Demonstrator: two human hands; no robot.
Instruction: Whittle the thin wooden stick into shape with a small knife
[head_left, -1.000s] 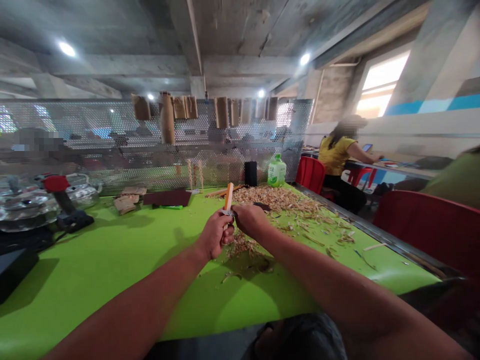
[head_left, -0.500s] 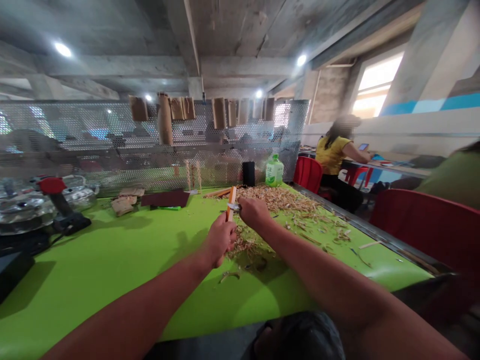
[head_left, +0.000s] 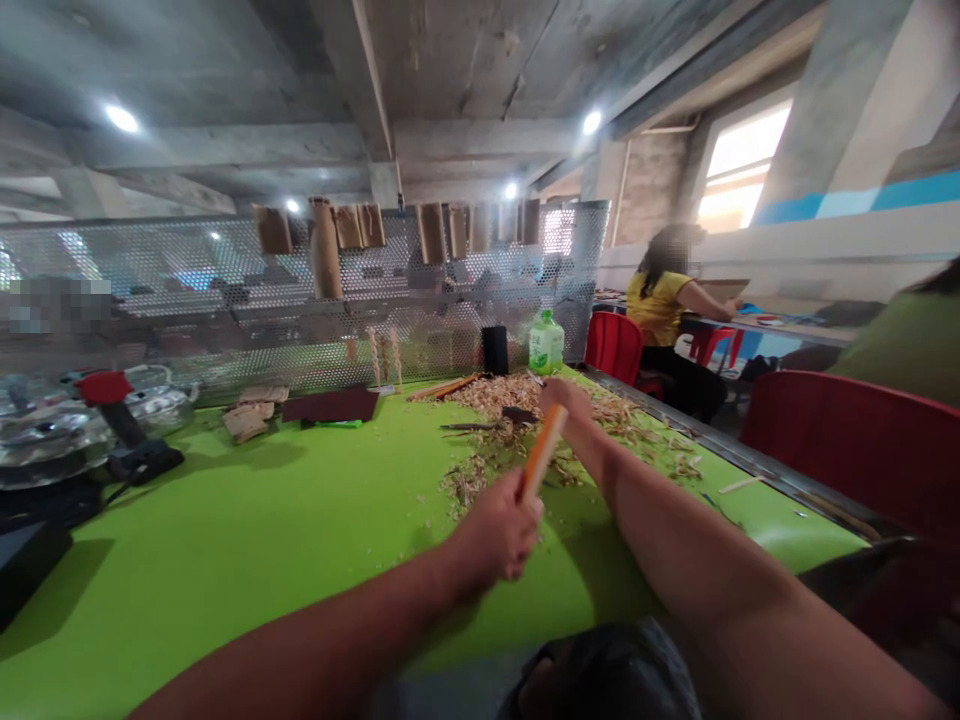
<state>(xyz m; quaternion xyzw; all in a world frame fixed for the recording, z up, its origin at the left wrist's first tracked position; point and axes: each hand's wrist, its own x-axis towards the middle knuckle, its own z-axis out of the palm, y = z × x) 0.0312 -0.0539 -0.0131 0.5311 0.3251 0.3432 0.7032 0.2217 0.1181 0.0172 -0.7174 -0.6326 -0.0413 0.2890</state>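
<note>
the left hand (head_left: pixel 499 535) has drawn back toward the near edge of the green table (head_left: pixel 225 530), fingers wrapped round an orange wooden stick (head_left: pixel 541 450); a knife (head_left: pixel 472 426) lies among wood shavings (head_left: pixel 469 480) toward the far edge; the right hand (head_left: pixel 562 398) is apart, its grip impossible to tell.

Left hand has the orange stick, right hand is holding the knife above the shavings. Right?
Not quite: the right hand isn't holding the knife. In the head view, the knife lies on the green table, by the wood shavings and beyond that hand. The left hand does have the orange stick.
</note>
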